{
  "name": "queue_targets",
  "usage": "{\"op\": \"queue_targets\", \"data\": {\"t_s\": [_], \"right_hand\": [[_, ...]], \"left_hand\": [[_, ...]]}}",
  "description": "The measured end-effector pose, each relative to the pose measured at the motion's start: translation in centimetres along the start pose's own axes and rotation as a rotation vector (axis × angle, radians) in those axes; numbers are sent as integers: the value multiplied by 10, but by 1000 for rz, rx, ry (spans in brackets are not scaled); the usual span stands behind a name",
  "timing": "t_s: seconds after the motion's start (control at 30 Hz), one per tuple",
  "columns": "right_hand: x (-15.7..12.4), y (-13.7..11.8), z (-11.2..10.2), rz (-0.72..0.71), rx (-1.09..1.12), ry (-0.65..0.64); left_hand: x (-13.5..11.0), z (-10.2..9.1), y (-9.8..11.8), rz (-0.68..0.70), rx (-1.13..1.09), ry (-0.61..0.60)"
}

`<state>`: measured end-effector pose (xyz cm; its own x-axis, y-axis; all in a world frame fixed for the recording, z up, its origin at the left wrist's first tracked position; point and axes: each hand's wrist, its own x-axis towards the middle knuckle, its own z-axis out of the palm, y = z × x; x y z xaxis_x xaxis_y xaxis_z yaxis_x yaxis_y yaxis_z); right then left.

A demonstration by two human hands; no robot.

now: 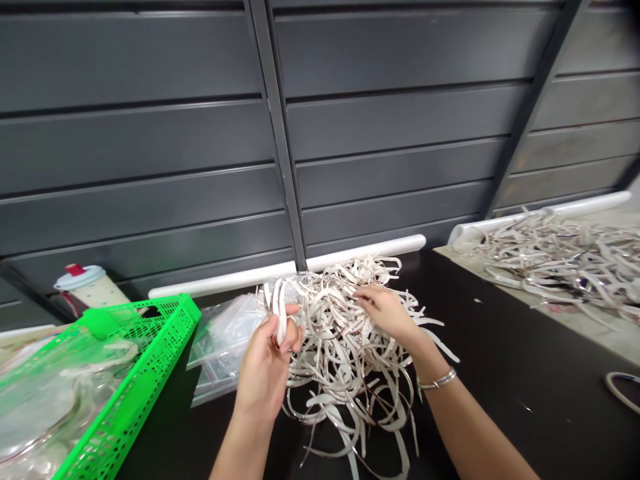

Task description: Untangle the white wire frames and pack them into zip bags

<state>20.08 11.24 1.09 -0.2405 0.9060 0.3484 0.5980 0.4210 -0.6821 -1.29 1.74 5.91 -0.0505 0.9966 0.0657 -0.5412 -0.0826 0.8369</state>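
A heap of thin, curved white strips with shiny silvery sides (345, 347) lies tangled on the black table in front of me. My left hand (270, 347) is raised at the heap's left side, closed around a few of these curved strips (279, 310), which stand upright from the fingers. Over the upper right of the heap is my right hand (385, 310), a metal bangle at its wrist. Its fingers are bent together among the strips; what they pinch, if anything, cannot be made out.
Clear plastic bags (225, 340) lie left of the heap. Further left stands a green perforated basket (145, 373) with bagged pieces, a lidded cup (93, 287) behind it. Another strip pile (575, 260) is at right. White tubes (370, 251) run along the grey panel wall (400, 120).
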Motion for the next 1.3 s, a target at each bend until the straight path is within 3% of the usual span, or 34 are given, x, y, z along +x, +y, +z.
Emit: {"op": "queue_targets", "data": {"t_s": [0.23,0.33,0.53,0.7,0.83,1.03,1.13,1.3], "right_hand": [[-14,3,1,129,-237,-491],[-12,9,4,128,-339,-513],[-14,9,-10,100,-386,-576],[-13,10,11,122,-321,-618],[-6,10,17,117,-169,-459],[-4,8,-15,176,267,-62],[-5,5,-19,178,571,99],[-2,-4,-8,133,1048,201]], "left_hand": [[-1,1,1,2,14,-4],[-2,1,3,-1,16,-11],[-3,-1,3,3,14,-21],[-3,-1,3,-7,31,-24],[-4,-1,5,-12,31,-31],[-3,-1,3,-6,33,-24],[-3,-1,1,-14,49,-25],[-2,0,0,-3,78,-31]]}}
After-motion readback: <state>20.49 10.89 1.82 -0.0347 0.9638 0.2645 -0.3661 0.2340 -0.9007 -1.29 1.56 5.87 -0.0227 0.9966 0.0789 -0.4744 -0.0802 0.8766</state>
